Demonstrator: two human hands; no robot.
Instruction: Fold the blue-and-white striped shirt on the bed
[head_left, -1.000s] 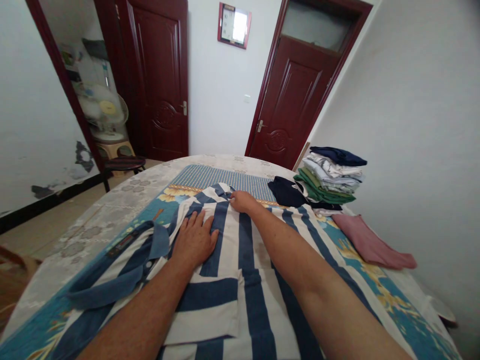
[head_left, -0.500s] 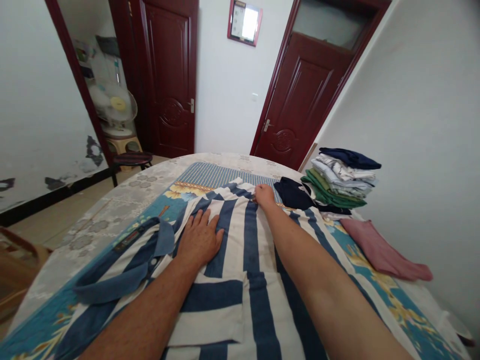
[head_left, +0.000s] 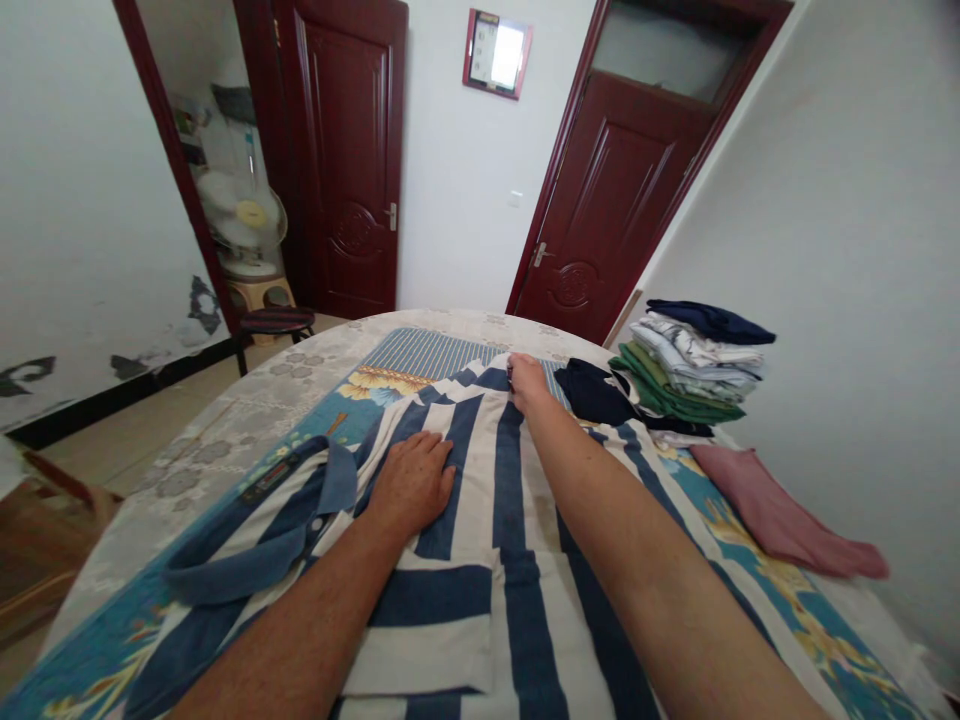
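Note:
A blue-and-white striped shirt [head_left: 510, 490] lies spread on the table, its blue collar [head_left: 232, 575] at the left and a chest pocket with crosswise stripes near me. My left hand [head_left: 412, 480] rests flat on the shirt beside the collar, fingers stretched out. At the shirt's far edge, my right hand [head_left: 527, 380] is closed on the striped cloth, which rises a little there. My right forearm covers part of the shirt's middle.
A stack of folded clothes [head_left: 694, 360] stands at the right, beside a dark blue garment [head_left: 596, 392]. A pink folded cloth [head_left: 787, 510] lies nearer. Under the shirt is a teal flowered mat [head_left: 832, 640]. A stool [head_left: 276, 322] stands beyond the table [head_left: 184, 450].
My right hand has drawn the shirt's far edge slightly up and away. My left hand stays flat on the cloth with its fingers closer together. The view has shifted a little.

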